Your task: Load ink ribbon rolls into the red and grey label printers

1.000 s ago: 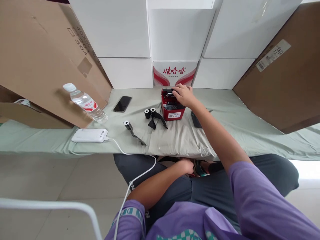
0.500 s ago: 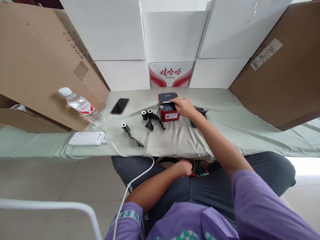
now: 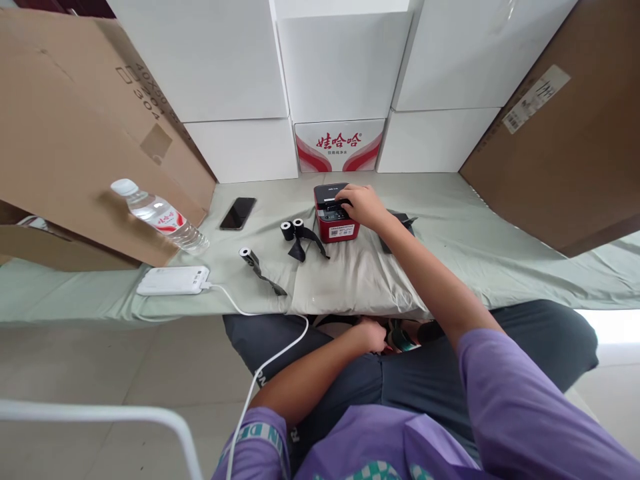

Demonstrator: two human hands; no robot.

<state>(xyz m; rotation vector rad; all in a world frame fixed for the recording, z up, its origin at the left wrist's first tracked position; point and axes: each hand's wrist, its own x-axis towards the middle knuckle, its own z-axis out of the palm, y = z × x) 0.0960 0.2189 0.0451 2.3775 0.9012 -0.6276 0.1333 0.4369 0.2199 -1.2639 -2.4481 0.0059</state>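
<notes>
On the cloth-covered surface sits a small red-and-black printer [image 3: 342,233] with a white label on its front. My right hand [image 3: 363,205] reaches onto its black lid, with bent fingers closed at the lid's edge. Low in my lap rests my left hand [image 3: 371,335], curled closed beside my foot; whatever it may hold is hidden. To the left of the printer stand two small paper rolls [image 3: 288,231] with dark strips trailing from them. A third roll [image 3: 247,255] with a loose dark strip lies nearer the front edge. A dark flat object [image 3: 399,230] shows partly behind my right forearm.
A phone [image 3: 238,213], a tilted water bottle [image 3: 163,217] and a white power bank [image 3: 173,281] with a cable [image 3: 255,373] are on the left. White boxes [image 3: 345,67] line the back. Cardboard boxes [image 3: 80,120] flank both sides.
My right hand has shifted slightly left over the lid, its fingers more bent. The view has tilted a little. My left hand stays in my lap.
</notes>
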